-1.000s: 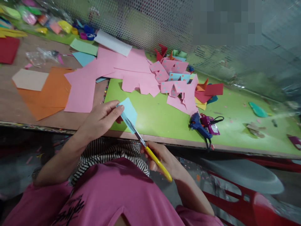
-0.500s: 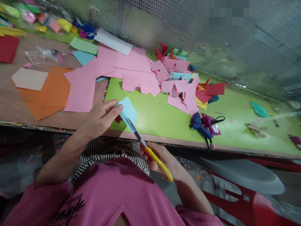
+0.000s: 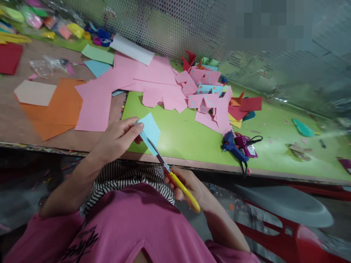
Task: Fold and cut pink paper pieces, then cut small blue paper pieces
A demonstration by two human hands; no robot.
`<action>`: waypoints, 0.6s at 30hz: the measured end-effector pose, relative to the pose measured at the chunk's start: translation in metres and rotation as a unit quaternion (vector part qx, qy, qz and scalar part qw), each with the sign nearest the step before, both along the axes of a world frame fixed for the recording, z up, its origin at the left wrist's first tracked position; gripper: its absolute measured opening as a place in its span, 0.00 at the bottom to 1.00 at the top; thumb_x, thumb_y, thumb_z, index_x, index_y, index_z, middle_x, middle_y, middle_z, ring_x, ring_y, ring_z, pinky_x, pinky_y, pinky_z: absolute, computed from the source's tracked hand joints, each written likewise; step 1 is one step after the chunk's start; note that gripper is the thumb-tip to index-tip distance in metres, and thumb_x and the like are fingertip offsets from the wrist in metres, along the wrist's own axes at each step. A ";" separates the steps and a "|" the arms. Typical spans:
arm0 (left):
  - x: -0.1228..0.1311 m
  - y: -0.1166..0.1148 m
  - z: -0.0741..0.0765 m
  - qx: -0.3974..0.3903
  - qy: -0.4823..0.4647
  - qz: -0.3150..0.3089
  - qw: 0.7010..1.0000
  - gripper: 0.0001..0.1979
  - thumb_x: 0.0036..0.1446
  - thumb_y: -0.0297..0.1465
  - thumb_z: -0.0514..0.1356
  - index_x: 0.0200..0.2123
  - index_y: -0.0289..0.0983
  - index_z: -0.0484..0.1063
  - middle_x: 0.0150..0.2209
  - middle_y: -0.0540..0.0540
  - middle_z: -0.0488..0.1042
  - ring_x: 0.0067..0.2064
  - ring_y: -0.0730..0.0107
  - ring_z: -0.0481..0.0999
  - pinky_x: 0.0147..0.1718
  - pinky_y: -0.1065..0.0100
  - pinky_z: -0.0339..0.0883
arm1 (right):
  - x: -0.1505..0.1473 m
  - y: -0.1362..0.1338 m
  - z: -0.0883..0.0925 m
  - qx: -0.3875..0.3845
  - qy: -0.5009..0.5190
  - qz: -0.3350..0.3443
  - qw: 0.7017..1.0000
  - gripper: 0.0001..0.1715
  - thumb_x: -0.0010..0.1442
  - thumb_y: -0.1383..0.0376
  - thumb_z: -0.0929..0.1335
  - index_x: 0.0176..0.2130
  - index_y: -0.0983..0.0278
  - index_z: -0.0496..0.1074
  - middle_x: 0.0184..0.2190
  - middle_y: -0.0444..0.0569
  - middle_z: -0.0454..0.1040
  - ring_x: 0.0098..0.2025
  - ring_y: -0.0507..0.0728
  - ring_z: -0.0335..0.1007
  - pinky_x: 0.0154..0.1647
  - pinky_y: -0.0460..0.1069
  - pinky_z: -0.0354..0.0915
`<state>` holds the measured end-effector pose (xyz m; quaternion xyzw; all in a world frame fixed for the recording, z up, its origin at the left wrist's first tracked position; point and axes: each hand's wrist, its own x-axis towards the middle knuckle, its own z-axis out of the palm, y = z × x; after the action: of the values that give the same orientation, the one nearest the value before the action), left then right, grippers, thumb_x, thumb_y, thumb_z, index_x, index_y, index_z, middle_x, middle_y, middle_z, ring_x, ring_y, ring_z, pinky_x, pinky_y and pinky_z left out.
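Observation:
Between thumb and fingers, my left hand (image 3: 120, 133) pinches a small piece of light blue paper (image 3: 152, 128) by its left corner, above the table's front edge. My right hand (image 3: 186, 184) is wrapped round the yellow and red handles of a pair of scissors (image 3: 182, 186). The blades lie along the lower part of the blue paper and point up and left toward my left hand. The blades look nearly closed on the paper. Part of the red handle and some right fingers are hidden.
Pink paper sheets (image 3: 94, 106) and orange paper (image 3: 64, 104) lie to the left. Dotted pink cut-outs (image 3: 204, 100) are heaped mid-table. A blue glue gun (image 3: 234, 146) rests near the front edge. Behind stands a perforated metal panel (image 3: 164, 29); a red chair (image 3: 287, 230) is at lower right.
The scissors' handles have shifted slightly left and the two handles look a little closer together. The blue paper has moved barely to the right; my left hand keeps its pinch.

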<state>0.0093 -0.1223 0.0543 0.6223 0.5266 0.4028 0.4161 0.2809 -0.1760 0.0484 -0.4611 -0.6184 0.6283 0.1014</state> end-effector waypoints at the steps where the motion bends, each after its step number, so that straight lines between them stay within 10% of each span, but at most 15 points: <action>1: 0.000 0.000 0.000 0.000 0.002 0.000 1.000 0.20 0.66 0.45 0.54 0.25 0.41 0.68 0.24 0.49 0.74 0.29 0.66 0.73 0.29 0.66 0.64 | 0.000 0.000 0.000 0.005 -0.003 0.001 1.000 0.36 0.56 0.33 0.70 0.37 0.62 0.71 0.25 0.40 0.68 0.24 0.48 0.57 0.24 0.44 0.55; 18: 0.004 -0.003 0.003 0.002 -0.002 -0.019 1.000 0.19 0.66 0.43 0.54 0.24 0.42 0.68 0.24 0.49 0.74 0.28 0.66 0.73 0.29 0.66 0.64 | 0.000 -0.002 0.000 0.001 0.003 -0.001 1.000 0.33 0.56 0.35 0.71 0.36 0.62 0.70 0.24 0.39 0.68 0.23 0.47 0.57 0.23 0.44 0.55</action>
<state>0.0130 -0.1250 0.0568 0.6326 0.5126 0.3972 0.4235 0.2807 -0.1776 0.0482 -0.4594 -0.6185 0.6289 0.1045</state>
